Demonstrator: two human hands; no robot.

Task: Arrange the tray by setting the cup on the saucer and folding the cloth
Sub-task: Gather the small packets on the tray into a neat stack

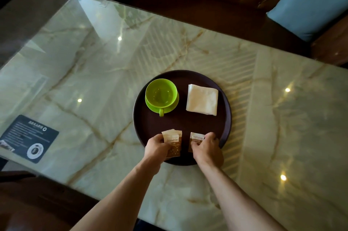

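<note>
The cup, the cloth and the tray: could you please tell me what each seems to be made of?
Cup: probably glossy plastic or glazed ceramic, uniform bright green with soft highlights. Cloth: white woven fabric, matte, layered folded edges. Tray: dark, dull-finished, perhaps plastic or wood.

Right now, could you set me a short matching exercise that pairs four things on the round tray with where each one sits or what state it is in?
Things:
1. green cup
2. white cloth
3. left hand
4. right hand

Places or states:
A. folded into a square on the far right part of the dark tray
B. on the single packet at the near edge
C. standing on the green saucer, handle toward the person
D. on the small stack of packets at the near edge

Pairs: 1-C, 2-A, 3-D, 4-B
</note>
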